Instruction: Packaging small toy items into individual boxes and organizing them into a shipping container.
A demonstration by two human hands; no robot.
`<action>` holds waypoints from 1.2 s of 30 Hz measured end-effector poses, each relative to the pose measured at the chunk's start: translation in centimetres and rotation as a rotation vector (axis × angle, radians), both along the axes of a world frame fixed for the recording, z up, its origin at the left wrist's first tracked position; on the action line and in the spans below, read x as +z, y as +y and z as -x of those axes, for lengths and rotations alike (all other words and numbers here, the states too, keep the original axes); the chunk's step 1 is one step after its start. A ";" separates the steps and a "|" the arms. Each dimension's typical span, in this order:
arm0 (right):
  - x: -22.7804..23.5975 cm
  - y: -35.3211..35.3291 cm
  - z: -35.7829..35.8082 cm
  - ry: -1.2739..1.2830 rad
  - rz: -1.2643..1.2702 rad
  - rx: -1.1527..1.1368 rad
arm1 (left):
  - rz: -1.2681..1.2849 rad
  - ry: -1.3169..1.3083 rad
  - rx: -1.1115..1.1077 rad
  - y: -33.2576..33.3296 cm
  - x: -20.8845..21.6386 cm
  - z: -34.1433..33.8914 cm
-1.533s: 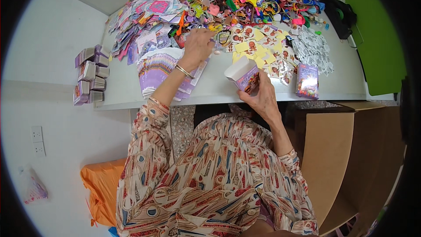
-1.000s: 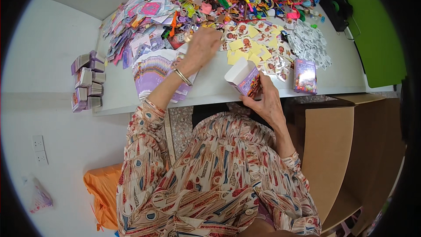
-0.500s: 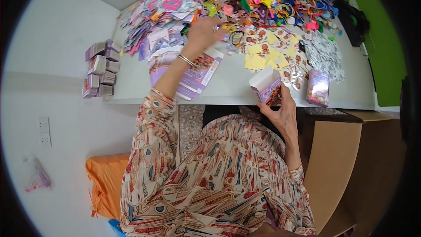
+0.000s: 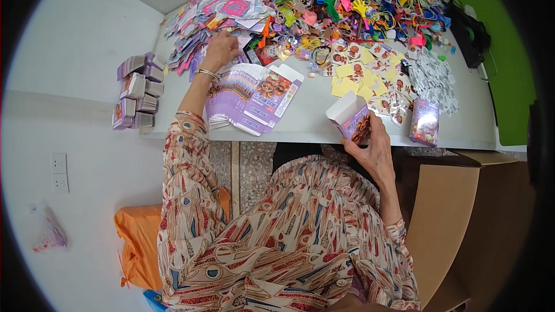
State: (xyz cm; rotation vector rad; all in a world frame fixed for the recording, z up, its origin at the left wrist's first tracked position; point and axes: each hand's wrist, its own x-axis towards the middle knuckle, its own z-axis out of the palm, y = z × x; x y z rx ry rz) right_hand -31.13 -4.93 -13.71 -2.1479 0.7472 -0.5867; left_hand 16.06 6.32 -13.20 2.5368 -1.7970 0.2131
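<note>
Open box [image 4: 352,120] gripped by right hand [image 4: 376,145], mouth best kept up; cards [image 4: 225,11] left of box partly covered by left hand [image 4: 221,51], grip unclear

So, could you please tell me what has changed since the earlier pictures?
The left hand has moved left, from the near edge of the toy pile to that of the card pile; whether it grips anything is unclear. The right hand still holds the open purple box; the closed box stays on the table.
</note>
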 end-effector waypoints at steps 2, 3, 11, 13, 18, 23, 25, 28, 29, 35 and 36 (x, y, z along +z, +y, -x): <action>0.1 0.0 -0.3 -0.001 -0.004 0.011 | 0.075 0.085 -0.085 -0.6 1.2 -1.3; 0.2 -0.1 -0.3 0.000 -0.003 0.001 | 0.146 0.175 -0.181 -1.6 2.6 -0.8; 0.3 -0.5 -0.7 0.026 -0.012 0.041 | -0.404 -0.133 -0.047 -1.8 4.1 4.1; 0.6 -0.4 -0.9 0.035 -0.031 0.047 | -0.421 -0.056 -0.039 -1.4 2.3 2.2; 0.7 -0.5 -1.0 0.022 -0.016 0.046 | -0.371 -0.119 -0.079 -2.5 3.0 -0.3; 0.5 -0.6 -1.0 0.023 -0.028 0.029 | -0.306 0.075 -0.272 -1.9 4.1 -1.2; 0.3 -0.7 -1.0 0.029 -0.039 0.017 | -0.533 -0.122 -0.262 -2.1 4.1 1.6; 0.4 -0.5 -1.1 0.018 -0.023 0.034 | -0.500 -0.172 -0.247 -1.1 2.2 0.8; 0.3 -0.6 -1.1 0.011 -0.005 0.037 | -0.463 -0.252 -0.287 -1.3 2.1 0.8; 0.4 -0.7 -1.1 0.019 -0.008 0.028 | -0.254 0.024 -0.207 -2.7 6.0 -3.0; 0.5 -0.6 -1.2 0.013 -0.007 0.034 | -0.054 0.128 -0.358 -2.6 6.9 -3.9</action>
